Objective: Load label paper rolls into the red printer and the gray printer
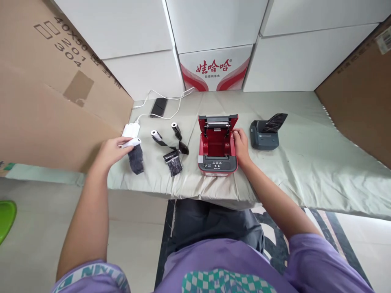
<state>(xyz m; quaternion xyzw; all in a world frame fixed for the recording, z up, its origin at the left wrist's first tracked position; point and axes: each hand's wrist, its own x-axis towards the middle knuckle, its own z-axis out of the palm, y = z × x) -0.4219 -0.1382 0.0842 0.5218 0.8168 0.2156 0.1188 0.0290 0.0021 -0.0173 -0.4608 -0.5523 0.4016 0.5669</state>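
Observation:
My left hand (111,154) pinches a small white roll (132,143) between thumb and fingers, and a dark strip (136,159) lies just below it. In front of me stands a red and black label printer (217,165), its lid raised and its red inner bay showing no roll. My right hand (241,146) grips the printer's right side near the lid hinge; some of its fingers are hidden. Left of the printer, a white-ended roll (156,136) and another roll (176,130) trail shiny black film (182,148), with a crumpled black piece (174,163) nearer me.
A dark grey small printer (264,138) with a black strip sticking out sits at right. Behind the rolls are a black phone (159,107), a white charger (131,130) and a white cable (152,115). Cardboard (55,106) and white boxes (214,69) wall the cloth-covered table (305,154).

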